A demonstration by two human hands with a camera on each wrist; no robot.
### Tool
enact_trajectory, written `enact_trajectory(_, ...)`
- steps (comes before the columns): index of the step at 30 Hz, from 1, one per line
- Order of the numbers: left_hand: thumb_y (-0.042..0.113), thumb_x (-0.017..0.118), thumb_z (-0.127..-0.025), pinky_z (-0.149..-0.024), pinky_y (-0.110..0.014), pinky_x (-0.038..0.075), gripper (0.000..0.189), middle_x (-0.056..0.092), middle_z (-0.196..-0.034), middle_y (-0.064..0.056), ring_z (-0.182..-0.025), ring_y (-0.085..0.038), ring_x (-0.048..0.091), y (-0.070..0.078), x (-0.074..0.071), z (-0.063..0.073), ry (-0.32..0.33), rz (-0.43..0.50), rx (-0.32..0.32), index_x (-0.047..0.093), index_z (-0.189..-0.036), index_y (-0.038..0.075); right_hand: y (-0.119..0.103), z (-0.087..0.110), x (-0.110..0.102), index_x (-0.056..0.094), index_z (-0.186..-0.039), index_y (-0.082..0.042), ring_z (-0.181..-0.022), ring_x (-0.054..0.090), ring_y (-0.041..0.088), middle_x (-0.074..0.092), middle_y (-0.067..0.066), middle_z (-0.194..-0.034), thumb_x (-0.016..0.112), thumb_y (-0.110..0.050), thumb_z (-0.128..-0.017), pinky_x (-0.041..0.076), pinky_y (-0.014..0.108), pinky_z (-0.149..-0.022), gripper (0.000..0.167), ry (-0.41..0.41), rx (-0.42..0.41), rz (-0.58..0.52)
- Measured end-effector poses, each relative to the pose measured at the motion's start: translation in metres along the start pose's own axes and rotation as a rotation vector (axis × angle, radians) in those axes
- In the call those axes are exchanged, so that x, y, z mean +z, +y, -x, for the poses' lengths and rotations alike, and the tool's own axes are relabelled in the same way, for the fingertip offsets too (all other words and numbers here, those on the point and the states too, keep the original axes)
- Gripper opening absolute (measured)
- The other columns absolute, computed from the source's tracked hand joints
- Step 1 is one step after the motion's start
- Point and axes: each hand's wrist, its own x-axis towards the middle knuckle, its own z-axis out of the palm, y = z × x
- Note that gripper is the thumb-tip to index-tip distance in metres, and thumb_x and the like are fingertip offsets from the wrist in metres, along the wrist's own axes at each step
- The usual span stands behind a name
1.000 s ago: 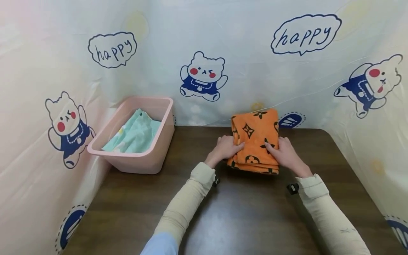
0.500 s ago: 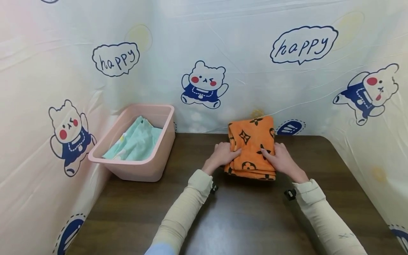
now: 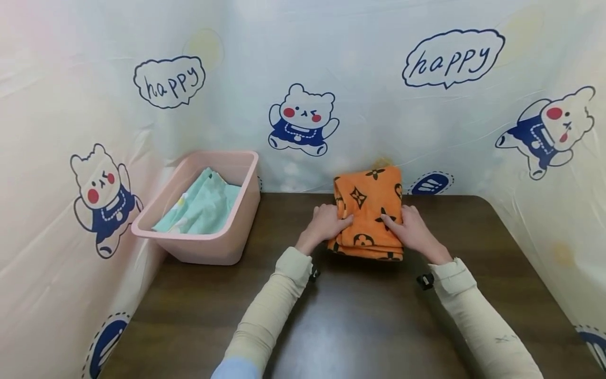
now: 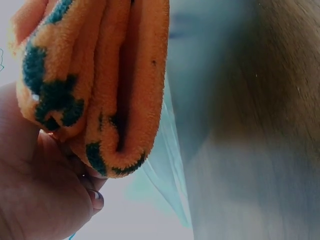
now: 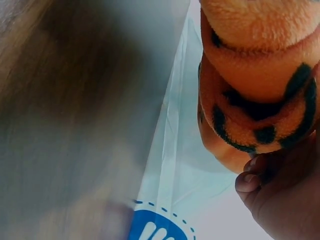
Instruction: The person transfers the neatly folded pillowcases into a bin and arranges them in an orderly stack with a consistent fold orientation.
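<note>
A folded orange towel [image 3: 371,210] with dark printed motifs is held between both hands near the back of the table. My left hand [image 3: 326,223] grips its left edge, thumb over the front face. On the opposite edge my right hand [image 3: 416,229] does the same, its thumb also on the front. In the left wrist view the towel's thick folded layers [image 4: 125,90] show above the hand, some fingers tucked behind them. The right wrist view shows rounded plush folds [image 5: 260,100] over the curled fingertips. Whether the towel's lower edge touches the table cannot be told.
A pink plastic basin [image 3: 215,251] stands at the table's back left, with a crumpled mint-green cloth [image 3: 203,205] inside. Printed fabric sheeting [image 3: 369,105] hangs behind and along both sides of the dark wooden table [image 3: 355,316].
Both hands have shifted slightly left with the towel, still gripping its two sides. The head view has tilted a little. The basin and the cloth in it stay where they were.
</note>
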Motion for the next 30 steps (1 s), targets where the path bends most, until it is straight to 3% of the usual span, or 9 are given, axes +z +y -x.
enact_trajectory(14, 0.049, 0.049, -0.103, -0.074, -0.034, 0.028, 0.055, 0.046, -0.055, -0.001, -0.061, -0.022, 0.049, -0.002, -0.029, -0.021, 0.023, -0.058, -0.013, 0.051, -0.06, 0.014, -0.01, -0.03, -0.013, 0.065, -0.108, -0.003, -0.098, 0.048, 0.032, 0.061, 0.015, -0.091, 0.049, -0.051, -0.105, 0.037, 0.042, -0.083, 0.051, 0.021, -0.029, -0.005)
enact_trajectory(23, 0.047, 0.05, -0.103, -0.075, -0.034, 0.029, 0.054, 0.045, -0.054, 0.0, -0.06, -0.021, 0.049, 0.0, -0.018, -0.006, 0.002, -0.03, -0.033, 0.05, -0.06, 0.015, -0.008, -0.014, -0.005, 0.066, -0.101, -0.006, -0.092, 0.048, 0.029, 0.06, 0.01, -0.083, 0.049, -0.05, -0.105, 0.039, 0.039, -0.079, 0.048, -0.002, -0.01, -0.025)
enact_trajectory(30, 0.049, 0.049, -0.103, -0.078, -0.036, 0.029, 0.054, 0.045, -0.054, 0.001, -0.062, -0.02, 0.049, -0.001, -0.006, 0.008, -0.038, -0.005, -0.059, 0.05, -0.06, 0.015, -0.005, 0.002, 0.005, 0.065, -0.105, -0.005, -0.092, 0.048, 0.027, 0.059, 0.009, -0.087, 0.05, -0.051, -0.105, 0.041, 0.038, -0.077, 0.048, -0.024, 0.037, -0.018)
